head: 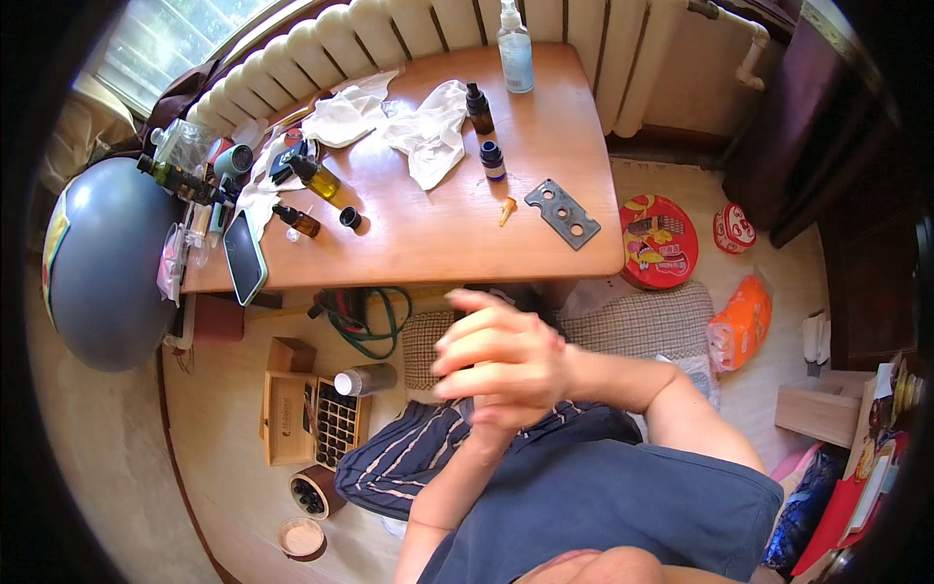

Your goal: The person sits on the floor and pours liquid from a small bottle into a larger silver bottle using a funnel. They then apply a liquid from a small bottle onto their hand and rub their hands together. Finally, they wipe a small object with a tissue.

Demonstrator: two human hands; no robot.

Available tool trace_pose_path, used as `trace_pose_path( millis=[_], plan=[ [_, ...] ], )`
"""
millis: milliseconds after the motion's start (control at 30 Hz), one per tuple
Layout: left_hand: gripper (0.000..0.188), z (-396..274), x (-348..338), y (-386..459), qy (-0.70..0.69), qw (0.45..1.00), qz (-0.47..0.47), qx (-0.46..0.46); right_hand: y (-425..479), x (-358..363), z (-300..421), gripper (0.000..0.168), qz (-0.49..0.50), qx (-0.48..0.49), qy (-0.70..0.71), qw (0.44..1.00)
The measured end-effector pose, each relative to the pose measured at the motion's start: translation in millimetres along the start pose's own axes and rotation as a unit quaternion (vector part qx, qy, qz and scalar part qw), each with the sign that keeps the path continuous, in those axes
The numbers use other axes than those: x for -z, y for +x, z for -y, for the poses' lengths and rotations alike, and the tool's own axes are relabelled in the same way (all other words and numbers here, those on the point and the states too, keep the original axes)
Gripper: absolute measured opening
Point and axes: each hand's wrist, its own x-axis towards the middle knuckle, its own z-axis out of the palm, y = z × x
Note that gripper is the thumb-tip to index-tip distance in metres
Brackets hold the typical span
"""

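My right hand (503, 358) lies across my left hand (487, 439), in front of my chest and below the table edge. Its fingers are slightly apart and blurred, and no object shows in them. Most of my left hand is hidden underneath. Ahead, on the wooden table (408, 248), stand a small blue glass bottle (492, 162) without a cap and an amber bottle (479, 109) with a black top. Nearby lie a small orange-yellow plastic piece (507, 210) and a grey bottle-opener key plate (562, 213) with holes. A black cap (350, 217) sits further left.
White tissues (430, 139), a yellow oil bottle (317, 179), an amber dropper bottle (298, 219), a phone (246, 257) and a spray bottle (516, 55) are on the table. A wooden box of vials (288, 416) stands on the floor left; a red round tin (659, 241) is right.
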Motion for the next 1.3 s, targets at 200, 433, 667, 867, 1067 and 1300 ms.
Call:
trace_pose_path(
  millis=[200, 433, 667, 867, 1067, 1300],
  plan=[
    [0.020, -74.7, -25.3, 92.1, 0.560, 0.777, 0.079, -0.277, -9.9, 113.3, -25.4, 0.017, -0.176, -0.171, -0.228, 0.942],
    [0.023, -53.2, -30.6, 143.5, 0.709, 0.658, 0.101, -0.235, 15.3, 148.3, -73.3, 0.019, -0.104, -0.209, -0.247, 0.941],
    [0.012, -34.5, -30.1, 150.0, 0.688, 0.676, 0.090, -0.249, 113.1, 128.7, -138.8, 0.022, 0.173, -0.083, -0.302, 0.934],
    [0.009, -53.5, -11.0, 144.3, 0.628, 0.736, 0.055, -0.247, 149.8, 55.2, -192.9, 0.023, 0.481, -0.152, -0.452, 0.736],
    [0.009, -99.4, 21.0, 135.2, 0.529, 0.816, -0.017, -0.233, 138.5, 25.6, -201.3, 0.019, 0.470, -0.132, -0.427, 0.761],
    [0.007, -94.1, 31.5, 139.8, 0.489, 0.839, 0.003, -0.237, 149.4, 48.2, -201.0, 0.021, 0.422, -0.194, -0.371, 0.804]
  ],
)
